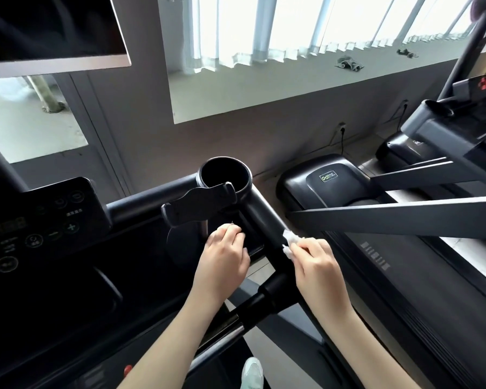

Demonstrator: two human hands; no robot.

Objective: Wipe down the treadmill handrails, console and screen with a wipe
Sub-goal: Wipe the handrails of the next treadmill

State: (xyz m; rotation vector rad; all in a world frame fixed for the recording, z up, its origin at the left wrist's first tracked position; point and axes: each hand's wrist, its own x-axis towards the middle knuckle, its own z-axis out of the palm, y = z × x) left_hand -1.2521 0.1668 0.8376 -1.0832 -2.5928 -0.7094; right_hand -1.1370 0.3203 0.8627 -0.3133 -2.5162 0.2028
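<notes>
1. At nine to eleven o'clock in the view sit the treadmill's dark parts. The screen [48, 26] is at upper left, and below it is the console [40, 220] with its round buttons and a green plus sign.
2. Just above centre, at twelve o'clock from the hands, is a round black cup holder [225, 175]. A flat bracket lies across its near rim.
3. The left hand [225, 254] is at centre, knuckles up, with its fingers curled down onto the dark frame just inside the rail. I cannot tell whether they grip anything.
4. The black handrail [267, 223] runs from the cup holder towards five o'clock and passes between the two hands.
5. The wipe [289, 242], a small crumpled white wad, lies on the rail's right side. It is at eleven o'clock from the right hand, sticking out past the fingertips, and at three o'clock from the left hand, apart from it.
6. The right hand [314, 262] pinches the wipe between thumb and curled fingers and presses it to the rail.
7. At six o'clock, a pale shoe [252, 372] shows below.
8. At two to three o'clock, a neighbouring treadmill [334, 181] stands under a bright window.
</notes>
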